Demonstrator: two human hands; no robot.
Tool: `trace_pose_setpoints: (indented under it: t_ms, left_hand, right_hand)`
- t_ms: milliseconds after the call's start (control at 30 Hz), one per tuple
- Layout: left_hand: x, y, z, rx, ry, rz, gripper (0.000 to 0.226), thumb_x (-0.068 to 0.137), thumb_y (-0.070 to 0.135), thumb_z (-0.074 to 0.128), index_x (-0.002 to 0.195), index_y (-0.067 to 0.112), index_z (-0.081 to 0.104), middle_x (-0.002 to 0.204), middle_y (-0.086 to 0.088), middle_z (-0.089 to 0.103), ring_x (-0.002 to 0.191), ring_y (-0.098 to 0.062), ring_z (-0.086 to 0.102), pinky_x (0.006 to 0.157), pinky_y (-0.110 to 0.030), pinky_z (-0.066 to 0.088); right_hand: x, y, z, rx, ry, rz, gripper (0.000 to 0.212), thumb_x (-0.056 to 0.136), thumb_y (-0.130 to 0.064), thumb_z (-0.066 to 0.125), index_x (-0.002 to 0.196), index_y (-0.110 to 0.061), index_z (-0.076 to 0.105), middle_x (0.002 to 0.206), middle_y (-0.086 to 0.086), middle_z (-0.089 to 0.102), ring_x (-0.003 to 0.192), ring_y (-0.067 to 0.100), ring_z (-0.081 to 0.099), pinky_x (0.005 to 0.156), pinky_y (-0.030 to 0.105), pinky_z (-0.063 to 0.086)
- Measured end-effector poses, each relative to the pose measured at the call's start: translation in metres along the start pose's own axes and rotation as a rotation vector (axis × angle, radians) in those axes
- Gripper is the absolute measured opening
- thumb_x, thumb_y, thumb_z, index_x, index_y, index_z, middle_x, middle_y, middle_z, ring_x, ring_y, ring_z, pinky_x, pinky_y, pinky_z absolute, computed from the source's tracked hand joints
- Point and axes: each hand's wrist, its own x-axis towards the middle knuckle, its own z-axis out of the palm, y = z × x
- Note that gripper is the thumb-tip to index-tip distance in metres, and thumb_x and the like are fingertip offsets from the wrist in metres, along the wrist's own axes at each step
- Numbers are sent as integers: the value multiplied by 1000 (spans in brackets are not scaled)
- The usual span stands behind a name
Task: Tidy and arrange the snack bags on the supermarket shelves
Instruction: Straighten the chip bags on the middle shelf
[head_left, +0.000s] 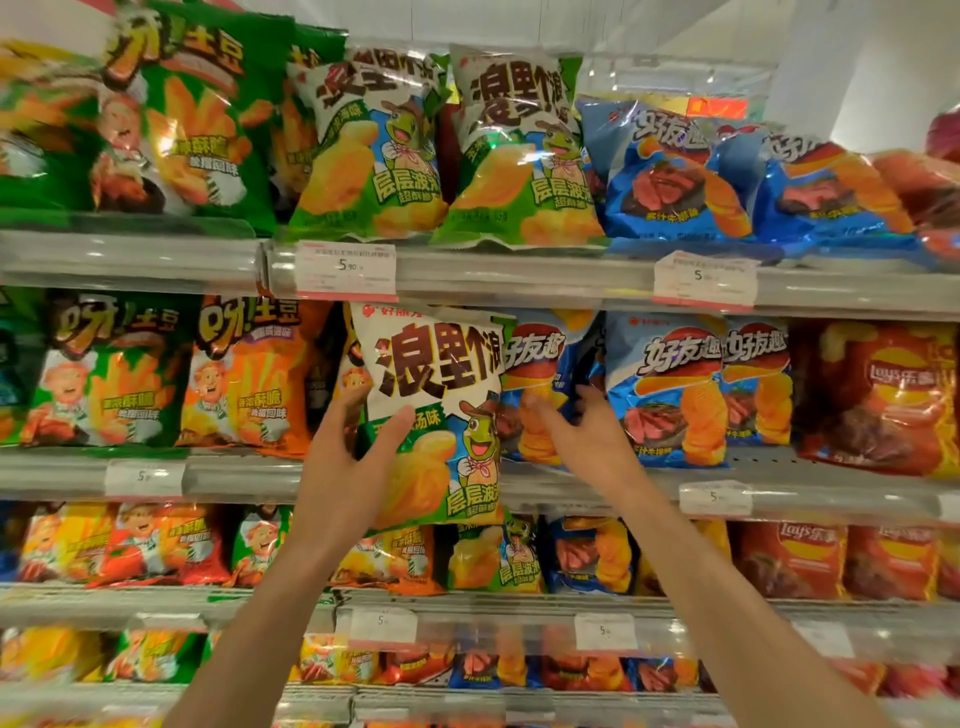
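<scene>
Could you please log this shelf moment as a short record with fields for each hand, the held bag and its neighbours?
left hand: left hand grips the white-and-green chip bag by its left edge
right hand: right hand open, fingers at the blue chip bags; contact unclear
held bag: upright, in front of the second shelf
same kind above: two matching bags on the top shelf
left neighbour: orange bag

The left hand (347, 467) grips a white-and-green snack bag (434, 415) by its left edge, thumb across the front, holding it upright before the second shelf (571, 488). The right hand (587, 436) reaches with spread fingers toward a blue bag (540, 384) just behind; whether it touches is unclear. Two matching green bags (519, 150) stand on the shelf above, beside blue ones (670, 171).
</scene>
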Motion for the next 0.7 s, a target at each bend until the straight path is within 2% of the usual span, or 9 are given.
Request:
trace_pose_setpoints:
  t_ms: [33,100,167,233,300,400,500,600,700]
  left_hand:
    - [1,0,-2,-1,8,-1,42,88,60,71,125,53,54,129,20,63,118,-5,63,98,-41,57]
    - [3,-1,-4,-3,15,-1,56,85,63,69,134,43,53,125,22,64,112,0,65,92,-35,59]
    - [2,-1,-4,-13,15,1,59,84,65,68,136,41,53,122,24,65,107,3,66,83,-27,59]
    - [2,-1,-4,-13,10,5,58,82,66,68,133,44,52,121,25,65,105,4,67,78,-21,58]
    - [1,0,-4,-15,13,1,59,81,67,67,133,44,52,123,24,64,108,1,67,81,-25,59]
    - [0,1,-6,-11,18,17,58,81,68,66,132,44,55,117,25,69,104,4,68,86,-31,60]
    - [1,1,-7,-3,27,22,40,86,66,66,123,54,55,112,31,69,102,5,68,88,-35,59]
    - [4,0,-7,-3,42,8,50,90,64,67,134,44,54,122,21,68,111,-6,68,94,-43,59]
    - [1,-1,-5,-23,41,12,50,88,66,67,131,46,55,119,21,70,109,-7,70,89,-39,61]
  right_hand:
    - [3,0,4,2,-6,-3,62,88,-58,72,129,-15,56,107,-8,63,99,13,61,93,37,48]
    - [9,1,10,-9,-3,16,80,83,-62,75,141,-13,50,132,2,59,122,22,58,106,41,47]
    - [11,3,15,-1,5,49,94,82,-60,77,151,-10,36,139,7,54,130,27,54,105,36,45]
    - [11,7,18,24,7,69,93,83,-57,77,150,-12,32,119,-5,60,120,24,58,94,31,43]
    - [12,7,17,31,16,66,89,83,-55,78,148,-14,34,105,-13,56,112,20,57,91,30,42]
    - [13,1,5,51,44,13,86,83,-57,78,147,-15,38,120,-7,53,116,16,53,97,31,45]
    - [15,-5,-18,-4,34,-48,85,83,-64,73,147,-17,43,120,-10,51,112,10,51,90,25,42]
    - [12,-10,-43,-13,22,-64,83,82,-67,72,145,-21,46,104,-25,50,91,-3,55,70,11,41]
    - [2,-2,-64,-33,-23,-65,79,82,-66,72,145,-26,45,100,-34,46,77,-20,61,54,2,44]
